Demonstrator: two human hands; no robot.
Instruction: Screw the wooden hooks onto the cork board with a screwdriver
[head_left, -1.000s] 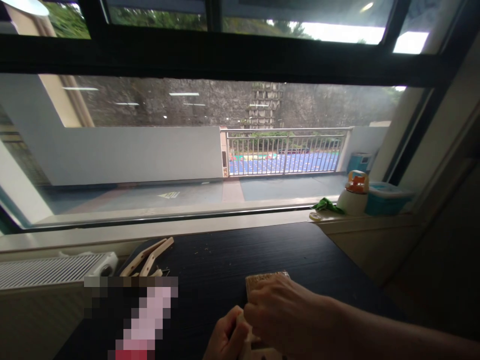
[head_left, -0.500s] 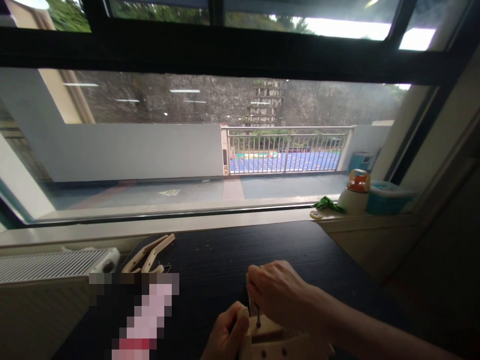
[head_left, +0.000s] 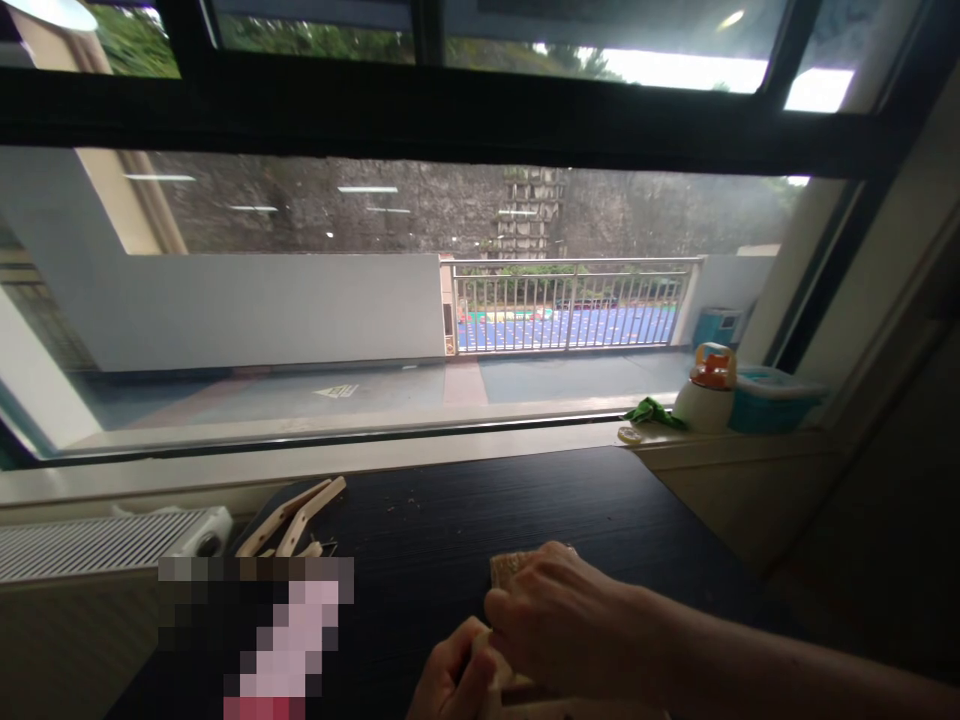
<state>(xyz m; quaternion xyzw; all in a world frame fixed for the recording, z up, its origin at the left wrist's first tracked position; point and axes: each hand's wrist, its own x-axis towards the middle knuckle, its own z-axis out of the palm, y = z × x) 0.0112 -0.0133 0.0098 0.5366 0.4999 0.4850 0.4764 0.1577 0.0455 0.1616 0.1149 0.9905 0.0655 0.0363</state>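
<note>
At the bottom of the head view both my hands work on a pale wooden piece [head_left: 504,570] on the dark table [head_left: 480,500]. My right hand [head_left: 570,625] is closed over the piece, fingers curled down on its near side, hiding most of it. My left hand [head_left: 450,680] is cut off by the frame's lower edge; its fingers curl around the wood's near end. A small corner of the wood shows beyond my right knuckles.
Two light wooden sticks [head_left: 296,515] lie at the table's far left. A white ribbed heater [head_left: 97,540] stands to the left. On the window sill at right stand a white and orange bottle [head_left: 705,390], a teal box [head_left: 772,398] and a green scrap [head_left: 651,412].
My right hand has dropped back low over the wood after being raised with a thin dark tool in it. The wooden part seen under my hands has slipped out of the frame.
</note>
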